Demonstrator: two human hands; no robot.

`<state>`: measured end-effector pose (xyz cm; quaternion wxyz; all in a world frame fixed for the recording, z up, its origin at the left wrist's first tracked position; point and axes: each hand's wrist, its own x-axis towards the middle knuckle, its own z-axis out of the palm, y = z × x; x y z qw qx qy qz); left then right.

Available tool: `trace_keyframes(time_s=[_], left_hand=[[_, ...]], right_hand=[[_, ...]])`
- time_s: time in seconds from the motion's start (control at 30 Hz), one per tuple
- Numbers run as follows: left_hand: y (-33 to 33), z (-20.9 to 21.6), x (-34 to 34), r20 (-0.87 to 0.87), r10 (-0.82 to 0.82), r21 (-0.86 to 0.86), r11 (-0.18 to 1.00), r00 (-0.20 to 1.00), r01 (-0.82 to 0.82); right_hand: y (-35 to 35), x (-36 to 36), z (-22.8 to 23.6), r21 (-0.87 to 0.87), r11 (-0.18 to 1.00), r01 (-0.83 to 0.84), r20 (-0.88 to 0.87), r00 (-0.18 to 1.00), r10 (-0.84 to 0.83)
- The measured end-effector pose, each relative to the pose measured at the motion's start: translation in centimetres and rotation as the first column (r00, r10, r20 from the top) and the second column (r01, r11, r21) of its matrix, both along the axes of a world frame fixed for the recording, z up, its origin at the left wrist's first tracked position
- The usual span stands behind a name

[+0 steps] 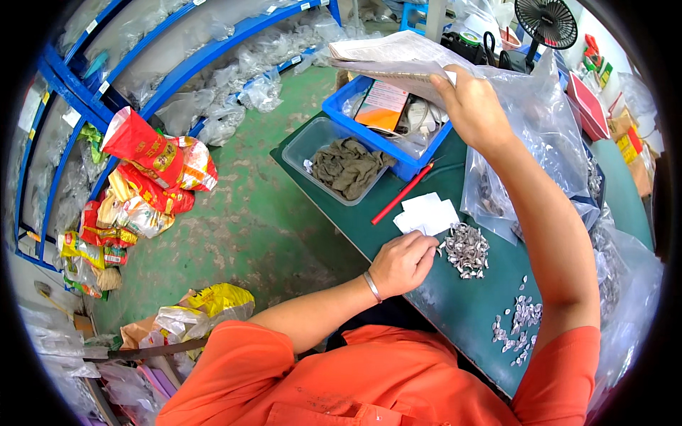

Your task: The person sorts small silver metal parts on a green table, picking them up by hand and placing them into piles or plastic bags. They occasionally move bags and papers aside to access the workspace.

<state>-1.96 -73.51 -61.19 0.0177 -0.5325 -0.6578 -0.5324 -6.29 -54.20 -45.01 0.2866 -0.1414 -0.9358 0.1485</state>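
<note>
My right hand reaches across the table and grips a sheaf of printed papers by its near corner, above a blue bin. My left hand, with a bracelet at the wrist, rests at the table's edge with its fingers curled together; what they hold, if anything, is hidden. Just beyond its knuckles lie white paper slips. A heap of small grey metal pieces sits beside its fingertips. More loose grey pieces are scattered nearer to me, by my right forearm.
A clear tub with a dark rag stands beside the blue bin. A red pen lies on the green table. Clear plastic bags cover the right side. A black fan stands behind; blue shelves and red sacks are left.
</note>
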Motion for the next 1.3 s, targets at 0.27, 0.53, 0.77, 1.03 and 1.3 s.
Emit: trace_keyframes(time_s=[0.27,0.53,0.77,1.03,1.3], left_hand=[[-0.2,0.2,-0.1,0.034,-0.006,-0.029,1.000,0.999,0.007],[-0.3,-0.9,0.1,0.074,0.120,-0.030,0.993,0.990,-0.118],[0.1,-1.1,0.4,0.125,0.055,-0.121,0.992,0.991,-0.040],[-0.1,-1.9,-0.2,0.189,0.009,-0.122,0.992,0.982,0.014],[0.2,-1.8,0.3,0.246,0.036,-0.127,0.992,0.969,-0.005]], right_hand=[[-0.2,1.3,-0.2,-0.074,0.952,-0.297,0.286,0.908,0.306],[1.0,14.2,0.6,-0.044,0.936,-0.349,-0.087,0.935,0.345],[-3.5,32.4,-9.9,-0.080,0.976,0.200,0.064,0.979,-0.195],[-9.0,36.3,-14.3,-0.086,0.929,0.359,-0.056,0.929,-0.365],[-5.0,32.4,-15.2,-0.037,0.833,0.552,0.046,0.834,-0.550]])
